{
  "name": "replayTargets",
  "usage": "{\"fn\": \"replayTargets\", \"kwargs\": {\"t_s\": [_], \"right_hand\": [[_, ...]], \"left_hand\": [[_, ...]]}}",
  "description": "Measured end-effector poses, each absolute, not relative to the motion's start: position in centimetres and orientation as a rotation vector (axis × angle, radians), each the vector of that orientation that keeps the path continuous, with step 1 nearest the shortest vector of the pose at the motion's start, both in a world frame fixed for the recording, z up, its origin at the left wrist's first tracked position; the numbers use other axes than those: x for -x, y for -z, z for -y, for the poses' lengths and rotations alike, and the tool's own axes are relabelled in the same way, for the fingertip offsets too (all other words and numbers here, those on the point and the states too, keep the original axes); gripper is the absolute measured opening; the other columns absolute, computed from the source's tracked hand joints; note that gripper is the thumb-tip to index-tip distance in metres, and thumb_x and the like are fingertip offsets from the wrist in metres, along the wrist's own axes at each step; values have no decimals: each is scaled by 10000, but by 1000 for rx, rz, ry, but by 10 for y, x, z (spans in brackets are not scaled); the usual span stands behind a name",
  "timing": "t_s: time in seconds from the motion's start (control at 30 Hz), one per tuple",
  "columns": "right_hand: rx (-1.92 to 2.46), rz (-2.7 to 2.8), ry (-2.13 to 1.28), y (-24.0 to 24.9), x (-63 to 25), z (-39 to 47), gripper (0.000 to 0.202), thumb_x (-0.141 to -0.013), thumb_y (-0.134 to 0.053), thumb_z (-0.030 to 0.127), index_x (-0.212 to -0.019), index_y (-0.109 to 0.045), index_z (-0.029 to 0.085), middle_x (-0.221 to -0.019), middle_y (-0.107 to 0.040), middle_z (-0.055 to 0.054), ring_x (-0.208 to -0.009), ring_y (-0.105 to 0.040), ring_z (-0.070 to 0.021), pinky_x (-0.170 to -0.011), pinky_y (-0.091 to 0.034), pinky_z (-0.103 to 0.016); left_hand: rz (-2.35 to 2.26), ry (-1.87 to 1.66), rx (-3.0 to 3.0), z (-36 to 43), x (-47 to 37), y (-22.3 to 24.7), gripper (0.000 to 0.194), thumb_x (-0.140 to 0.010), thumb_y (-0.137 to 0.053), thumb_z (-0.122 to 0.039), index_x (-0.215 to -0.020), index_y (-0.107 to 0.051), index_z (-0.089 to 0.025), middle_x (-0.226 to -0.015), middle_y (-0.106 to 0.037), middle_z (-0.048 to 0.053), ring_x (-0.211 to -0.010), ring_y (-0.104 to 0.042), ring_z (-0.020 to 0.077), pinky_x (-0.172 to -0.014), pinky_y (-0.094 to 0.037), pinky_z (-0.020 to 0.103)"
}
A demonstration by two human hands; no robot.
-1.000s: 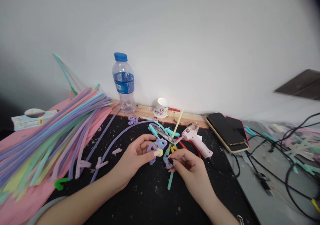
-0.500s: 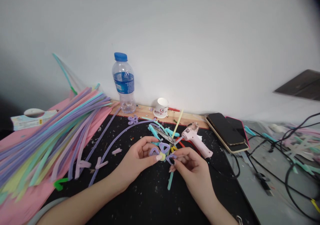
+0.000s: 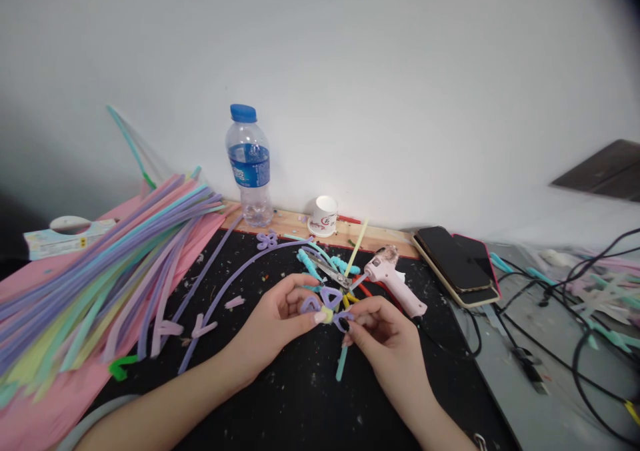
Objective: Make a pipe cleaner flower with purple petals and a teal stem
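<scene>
I see the left hand (image 3: 273, 321) and the right hand (image 3: 383, 341) both closed in a pinch on the purple pipe-cleaner flower (image 3: 327, 304), held just above the black surface (image 3: 280, 397), near the glue gun (image 3: 393, 281).

Soft, even light fills the scene, brightest on the white wall (image 3: 400, 71). Shadows on the black bench (image 3: 300, 397) are faint. Corners darken and the edges bend with wide-lens distortion. The pipe cleaner bundle (image 3: 100, 284) at left looks slightly blurred.
</scene>
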State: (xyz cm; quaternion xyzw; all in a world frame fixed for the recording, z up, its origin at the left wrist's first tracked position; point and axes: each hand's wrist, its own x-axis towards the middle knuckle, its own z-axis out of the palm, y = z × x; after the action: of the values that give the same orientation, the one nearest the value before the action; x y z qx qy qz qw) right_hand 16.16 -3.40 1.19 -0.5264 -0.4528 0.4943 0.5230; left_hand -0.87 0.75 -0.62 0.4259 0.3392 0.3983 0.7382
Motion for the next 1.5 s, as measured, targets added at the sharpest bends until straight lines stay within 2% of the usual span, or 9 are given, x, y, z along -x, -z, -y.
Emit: {"fn": "replayTargets", "kwargs": {"t_s": [0.27, 0.57, 1.03, 1.3, 1.5], "right_hand": [[1278, 1105, -1195, -11, -161, 35, 87, -697, -674, 130, -726, -611, 181, -568, -616, 46, -501, -593, -81, -518, -469, -171], [1255, 1067, -1214, -13, -160, 35, 79, -682, -687, 126, -705, -632, 178, -557, -643, 36, -495, -629, -98, -526, -519, -182], [1261, 1028, -1215, -13, -160, 36, 98, -670, -724, 167, -674, -628, 179, -582, -642, 32, -496, -649, -117, -521, -556, -205], [1280, 1011, -1218, -15, -159, 35, 171, -639, -768, 263, -649, -622, 174, -549, -635, 24, -476, -640, -131, -511, -564, -234], [1264, 1017, -1210, -14, -159, 36, 152, -654, -760, 243, -655, -623, 176, -566, -629, 30, -480, -641, -123, -511, -563, -222]], "left_hand": [[-737, -872, -924, -8, 9, 5, 348, -718, -712, -166, -1014, -533, -194, -762, -606, -41, -725, -534, 88, -705, -372, 218], [-750, -869, -933, -8, 9, 5, 349, -716, -710, -185, -1016, -533, -198, -768, -607, -34, -738, -540, 112, -718, -374, 240], [-759, -870, -927, -8, 8, 4, 354, -706, -716, -183, -1009, -534, -202, -753, -610, -36, -728, -552, 120, -718, -374, 250], [-749, -881, -929, -7, 7, 4, 351, -707, -715, -176, -1000, -523, -189, -749, -613, -33, -722, -555, 117, -718, -379, 252], [-759, -876, -926, -7, 7, 3, 356, -695, -721, -186, -990, -523, -193, -738, -606, -31, -717, -557, 126, -712, -387, 261]]}}
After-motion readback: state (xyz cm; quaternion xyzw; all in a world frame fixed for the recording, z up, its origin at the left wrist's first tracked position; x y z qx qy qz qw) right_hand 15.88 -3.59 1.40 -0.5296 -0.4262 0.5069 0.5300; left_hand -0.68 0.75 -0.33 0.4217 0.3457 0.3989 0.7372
